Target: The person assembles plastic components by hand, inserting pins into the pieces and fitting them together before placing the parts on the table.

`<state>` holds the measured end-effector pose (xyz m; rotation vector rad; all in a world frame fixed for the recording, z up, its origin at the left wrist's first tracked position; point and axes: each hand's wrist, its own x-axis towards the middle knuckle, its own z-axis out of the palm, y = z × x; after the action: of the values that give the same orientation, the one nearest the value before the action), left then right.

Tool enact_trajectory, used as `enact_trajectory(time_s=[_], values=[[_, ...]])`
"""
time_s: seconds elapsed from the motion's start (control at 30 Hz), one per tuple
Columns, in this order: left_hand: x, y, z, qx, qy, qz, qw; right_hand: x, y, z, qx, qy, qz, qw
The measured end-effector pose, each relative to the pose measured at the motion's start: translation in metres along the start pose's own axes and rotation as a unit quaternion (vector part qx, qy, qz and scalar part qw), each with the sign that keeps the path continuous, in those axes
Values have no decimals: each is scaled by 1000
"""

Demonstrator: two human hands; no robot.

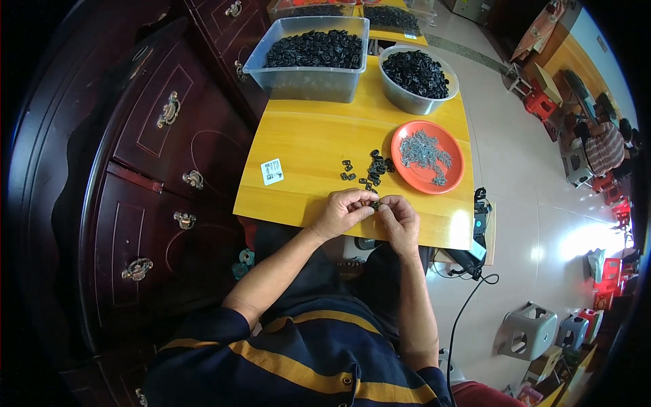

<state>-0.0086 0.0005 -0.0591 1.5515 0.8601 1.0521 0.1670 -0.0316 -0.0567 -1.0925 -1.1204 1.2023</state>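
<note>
At the front edge of the yellow table (305,142), my left hand (344,211) and my right hand (400,218) meet fingertip to fingertip. Between them they pinch a small black plastic part (376,205), mostly covered by the fingers. Just beyond lies a loose cluster of small black parts (377,165), with a few more to its left. An orange-red plate (453,178) to the right bears a spread of small silvery metal pieces (424,149), too small to name surely.
At the table's back stand a clear rectangular bin (305,88) and a round clear tub (413,102), both full of black parts. A white label (272,171) lies at left. Dark wooden cabinets (156,169) flank the left side; a grey stool (529,331) stands at right.
</note>
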Motion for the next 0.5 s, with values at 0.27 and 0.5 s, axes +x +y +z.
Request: enact_trajectory(time_s=[0.27,0.5], values=[[2,12,-5,24,-15,20,999,5,-9,-7,1,-48,100,994],[2,42,-9,84,-51,56,994,-1,-22,1,83,-54,155,983]])
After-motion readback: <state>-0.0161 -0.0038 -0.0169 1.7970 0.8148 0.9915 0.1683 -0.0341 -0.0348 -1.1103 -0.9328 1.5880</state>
